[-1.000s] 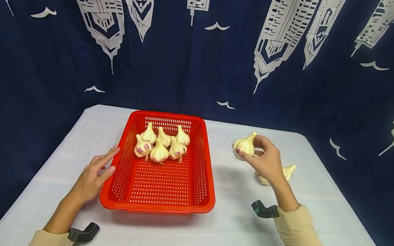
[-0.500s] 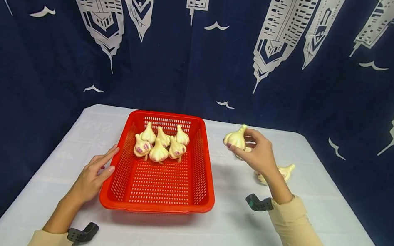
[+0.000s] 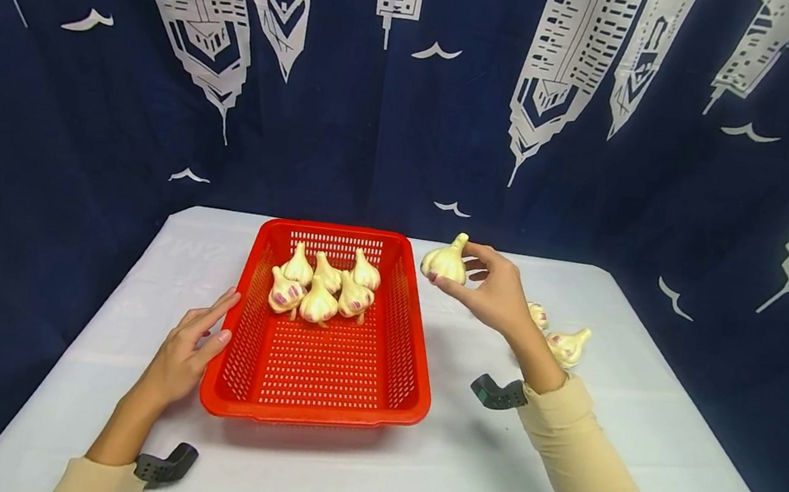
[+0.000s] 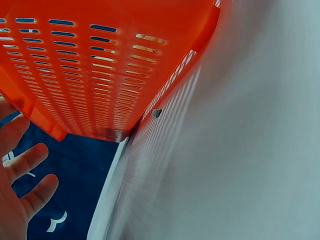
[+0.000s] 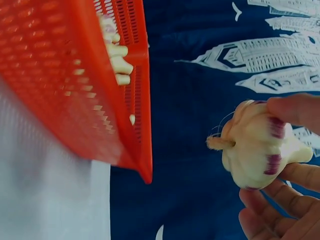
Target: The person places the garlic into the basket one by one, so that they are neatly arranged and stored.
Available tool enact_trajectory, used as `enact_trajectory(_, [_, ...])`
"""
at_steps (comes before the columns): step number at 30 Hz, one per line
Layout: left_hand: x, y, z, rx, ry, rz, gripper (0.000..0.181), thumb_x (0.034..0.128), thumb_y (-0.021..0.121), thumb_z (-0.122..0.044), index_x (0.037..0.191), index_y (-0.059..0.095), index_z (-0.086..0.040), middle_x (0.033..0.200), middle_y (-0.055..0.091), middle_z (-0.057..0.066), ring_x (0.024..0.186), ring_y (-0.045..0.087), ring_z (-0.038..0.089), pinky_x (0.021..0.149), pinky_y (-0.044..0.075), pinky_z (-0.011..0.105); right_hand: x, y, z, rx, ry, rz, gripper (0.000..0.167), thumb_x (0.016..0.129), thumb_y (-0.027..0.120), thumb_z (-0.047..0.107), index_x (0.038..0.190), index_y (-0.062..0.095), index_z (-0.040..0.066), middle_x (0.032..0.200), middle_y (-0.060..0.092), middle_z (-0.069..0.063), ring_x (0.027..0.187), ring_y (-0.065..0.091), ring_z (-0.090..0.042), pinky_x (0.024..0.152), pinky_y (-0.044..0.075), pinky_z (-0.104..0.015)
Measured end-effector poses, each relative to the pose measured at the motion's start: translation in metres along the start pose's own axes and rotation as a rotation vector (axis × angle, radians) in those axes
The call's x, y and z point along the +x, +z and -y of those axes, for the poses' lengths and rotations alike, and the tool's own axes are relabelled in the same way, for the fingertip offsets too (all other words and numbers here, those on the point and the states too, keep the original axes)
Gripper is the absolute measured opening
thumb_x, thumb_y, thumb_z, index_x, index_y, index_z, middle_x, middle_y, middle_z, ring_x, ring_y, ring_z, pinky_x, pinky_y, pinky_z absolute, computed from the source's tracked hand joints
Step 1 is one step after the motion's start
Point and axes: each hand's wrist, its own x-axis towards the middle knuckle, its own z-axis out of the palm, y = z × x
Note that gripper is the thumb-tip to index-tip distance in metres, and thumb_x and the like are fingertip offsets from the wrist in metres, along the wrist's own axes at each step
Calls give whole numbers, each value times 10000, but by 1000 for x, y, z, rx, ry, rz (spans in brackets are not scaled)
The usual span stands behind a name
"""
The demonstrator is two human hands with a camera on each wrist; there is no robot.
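Note:
My right hand (image 3: 497,292) pinches a garlic bulb (image 3: 446,261) between thumb and fingers, raised just beyond the right rim of a red basket (image 3: 415,367). Purple streaks and a root stub show on this bulb in the right wrist view, where the hand (image 5: 295,190) grips it from the right. Inside the basket, several garlic bulbs (image 3: 319,301) stand grouped toward its far half. My left hand (image 3: 185,355) rests its extended fingers against the basket's left rim. In the left wrist view those fingers (image 4: 31,161) are spread beside the basket's slotted wall (image 4: 90,55).
Two more garlic bulbs, one partly behind my right forearm (image 3: 537,315) and one in fuller view (image 3: 567,347), lie on the white table (image 3: 468,475) at the right. A navy curtain (image 3: 379,143) with white building prints hangs behind the table.
My right hand has carried the garlic bulb leftward and up, from the table's right side toward the basket. Bulbs behind that forearm show more now. The left hand and basket stay put.

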Motion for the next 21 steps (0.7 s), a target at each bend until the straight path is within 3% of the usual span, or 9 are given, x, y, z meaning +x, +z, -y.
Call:
enact_trajectory(15, [0, -1, 0, -7, -6, 12, 537, 950, 571, -110, 1477, 473, -99, 1519, 436, 98, 1134, 480, 206, 850, 389, 268, 21, 28, 34, 47, -39, 138, 570, 789, 832, 186, 1276, 609, -8, 1230, 643, -149, 1020, 657, -301, 881, 531, -427])
enact_trajectory(21, [0, -2, -1, -7, -4, 10, 536, 950, 570, -108, 1477, 472, -98, 1518, 437, 100, 1137, 478, 204, 847, 387, 270, 27, 40, 46, -2, -61, 193, 599, 784, 840, 212, 1287, 604, -12, 1210, 645, -149, 1026, 627, -307, 893, 515, -411])
